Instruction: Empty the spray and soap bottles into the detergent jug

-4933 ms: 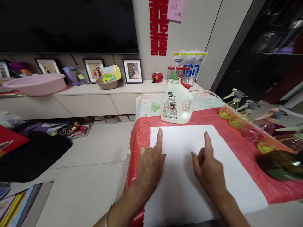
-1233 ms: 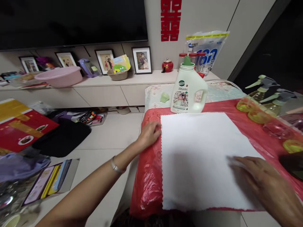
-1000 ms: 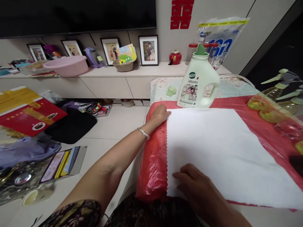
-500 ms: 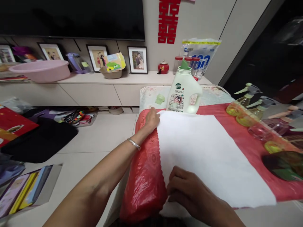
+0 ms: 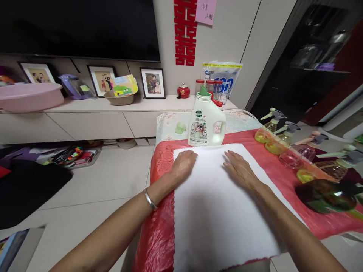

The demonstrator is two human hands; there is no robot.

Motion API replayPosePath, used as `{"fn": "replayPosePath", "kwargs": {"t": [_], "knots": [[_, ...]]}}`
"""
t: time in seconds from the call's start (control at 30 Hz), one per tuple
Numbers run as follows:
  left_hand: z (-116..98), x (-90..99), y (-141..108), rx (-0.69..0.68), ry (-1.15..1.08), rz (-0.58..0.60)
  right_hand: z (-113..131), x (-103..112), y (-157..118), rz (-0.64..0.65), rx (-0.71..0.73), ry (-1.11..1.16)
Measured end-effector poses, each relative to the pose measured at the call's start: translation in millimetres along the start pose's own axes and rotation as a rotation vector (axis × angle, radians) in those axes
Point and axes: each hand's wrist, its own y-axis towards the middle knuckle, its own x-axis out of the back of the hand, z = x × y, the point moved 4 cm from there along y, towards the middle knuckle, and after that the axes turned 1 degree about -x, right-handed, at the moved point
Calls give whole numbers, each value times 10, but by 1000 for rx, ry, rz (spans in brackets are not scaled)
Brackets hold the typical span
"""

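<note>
A white cloth [image 5: 215, 211] with zigzag edges lies spread over a red plastic cover [image 5: 159, 234]. My left hand [image 5: 183, 166], a silver bangle on its wrist, rests on the cloth's far left part, fingers curled loosely together; whether it pinches anything is hidden. My right hand [image 5: 239, 168] lies on the far right part of the cloth with its fingers stretched out, holding nothing. Just beyond the cloth stands a pale green jug [image 5: 202, 124] without a lid, and a light green piece [image 5: 180, 128] lies to its left.
Several spray bottles [image 5: 279, 139] stand along the right side, near a dark green bottle [image 5: 326, 196] lying down. Behind is a cabinet shelf [image 5: 136, 102] with picture frames, a pink basin [image 5: 31, 97], a red pot [image 5: 183, 91] and a large printed bag [image 5: 227, 81].
My right hand has moved from the near left edge to the cloth's far right part and opened. My left hand has shifted onto the cloth. The near edge now lies flatter, and the view has turned right.
</note>
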Motion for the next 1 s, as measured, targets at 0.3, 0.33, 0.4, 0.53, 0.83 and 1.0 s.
{"fn": "replayPosePath", "kwargs": {"t": [0.3, 0.33, 0.4, 0.53, 0.83, 1.0], "knots": [[-66, -341, -78, -96, 54, 45, -111, 377, 903, -202, -174, 227], [-60, -353, -78, -92, 58, 49, -69, 443, 1059, -220, -186, 283], [-54, -369, -75, -84, 61, 67, 46, 506, 1349, -219, -202, 392], [-64, -365, -70, -74, 76, 94, 255, 407, 1713, -185, -304, 533], [-51, -417, -50, -46, 94, 103, 390, 892, 1721, -385, -324, 780], [-46, -440, -29, -53, 81, 90, 335, 1139, 1207, -309, -320, 820]]}}
